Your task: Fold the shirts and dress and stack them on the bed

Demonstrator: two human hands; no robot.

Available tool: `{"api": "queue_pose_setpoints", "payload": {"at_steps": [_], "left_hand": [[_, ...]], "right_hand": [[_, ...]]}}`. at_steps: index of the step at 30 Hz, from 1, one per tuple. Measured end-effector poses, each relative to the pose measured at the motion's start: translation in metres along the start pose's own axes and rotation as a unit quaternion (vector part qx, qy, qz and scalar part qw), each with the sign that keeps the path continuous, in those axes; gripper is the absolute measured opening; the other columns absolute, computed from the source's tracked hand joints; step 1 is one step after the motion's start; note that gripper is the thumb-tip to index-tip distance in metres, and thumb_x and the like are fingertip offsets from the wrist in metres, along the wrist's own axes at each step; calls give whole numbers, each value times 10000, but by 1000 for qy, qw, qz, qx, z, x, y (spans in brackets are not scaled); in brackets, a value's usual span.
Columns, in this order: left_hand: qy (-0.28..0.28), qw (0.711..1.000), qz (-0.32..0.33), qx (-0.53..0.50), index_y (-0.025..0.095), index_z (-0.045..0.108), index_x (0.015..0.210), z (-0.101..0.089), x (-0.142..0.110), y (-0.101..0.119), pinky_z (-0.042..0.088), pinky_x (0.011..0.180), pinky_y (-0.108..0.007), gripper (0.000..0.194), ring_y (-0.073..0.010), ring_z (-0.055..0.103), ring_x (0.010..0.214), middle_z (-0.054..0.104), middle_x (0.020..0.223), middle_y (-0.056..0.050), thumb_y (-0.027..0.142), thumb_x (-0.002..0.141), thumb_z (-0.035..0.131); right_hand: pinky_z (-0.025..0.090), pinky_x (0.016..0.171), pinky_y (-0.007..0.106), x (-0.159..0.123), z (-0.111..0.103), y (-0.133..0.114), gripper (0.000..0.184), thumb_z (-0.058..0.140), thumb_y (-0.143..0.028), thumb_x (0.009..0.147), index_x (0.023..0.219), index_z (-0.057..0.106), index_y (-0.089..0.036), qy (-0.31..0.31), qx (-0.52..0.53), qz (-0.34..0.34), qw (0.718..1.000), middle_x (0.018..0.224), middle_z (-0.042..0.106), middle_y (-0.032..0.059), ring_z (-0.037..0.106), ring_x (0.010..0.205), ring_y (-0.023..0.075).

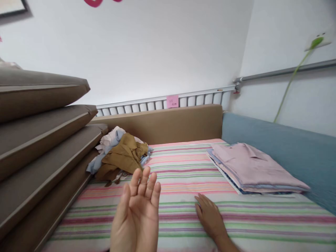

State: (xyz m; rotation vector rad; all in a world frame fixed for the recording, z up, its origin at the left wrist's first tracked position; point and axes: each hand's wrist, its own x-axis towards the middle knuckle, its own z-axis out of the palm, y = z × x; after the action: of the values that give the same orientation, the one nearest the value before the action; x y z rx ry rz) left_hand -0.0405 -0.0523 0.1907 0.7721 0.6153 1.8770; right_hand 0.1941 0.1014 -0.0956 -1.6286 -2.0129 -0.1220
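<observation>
Keeping both hands unfilled between the heap point(122, 154) and the stack point(254, 166).
The left hand point(138, 213) is palm up, fingers loosely uncurled; the right hand point(210, 215) lies palm down, perhaps for support, on the sheet point(181, 175). The stack lies flat, probably to protect its folds; rumpled clothes sit beside the cushions point(49, 140).

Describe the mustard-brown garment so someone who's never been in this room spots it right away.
On the striped sheet, look left, beside the stacked grey-brown cushions. There, a crumpled heap of clothes has the mustard-brown garment draped over its front. Its colour sets it apart from the pale blue and whitish clothes around it.
</observation>
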Motion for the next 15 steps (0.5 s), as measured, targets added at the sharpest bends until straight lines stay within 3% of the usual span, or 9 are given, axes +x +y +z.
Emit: {"api": "queue_pose_setpoints", "payload": {"at_steps": [2,5,8,11,15], "left_hand": [[13,991,-41,-123,261,671,1030,3,6,-7,506,912,-304,268,-200,563,1116,636,1166,-39,343,873,469],[44,976,-79,-196,228,692,968,5,8,-9,521,882,-282,264,-168,622,1015,688,1038,-56,227,878,444],[68,970,-99,-212,227,701,922,3,6,-4,537,851,-284,291,-157,648,944,705,951,-45,153,865,426],[47,972,-107,-202,224,694,931,0,4,-3,532,862,-286,261,-152,644,939,694,950,-44,124,844,469],[26,983,-65,-172,213,671,941,10,1,-3,514,862,-240,177,-107,636,864,663,885,-25,151,809,571]], "right_hand": [[386,979,411,0,2,2,405,405,-362,831,1133,622,-201,1,-1,0,1000,1230,595,72,516,1157,232],[392,975,415,0,4,4,416,402,-371,831,1135,624,-194,0,-5,-4,1000,1232,595,77,518,1157,238],[399,970,417,0,5,5,418,405,-369,829,1136,624,-189,-1,-6,-9,1000,1226,598,80,521,1153,240],[402,969,417,0,5,5,417,411,-370,828,1136,624,-187,0,-7,-14,1000,1223,599,83,519,1155,243],[403,967,421,-1,6,6,423,400,-375,836,1144,620,-187,-4,-15,-13,1000,1232,593,81,515,1160,244]]}}
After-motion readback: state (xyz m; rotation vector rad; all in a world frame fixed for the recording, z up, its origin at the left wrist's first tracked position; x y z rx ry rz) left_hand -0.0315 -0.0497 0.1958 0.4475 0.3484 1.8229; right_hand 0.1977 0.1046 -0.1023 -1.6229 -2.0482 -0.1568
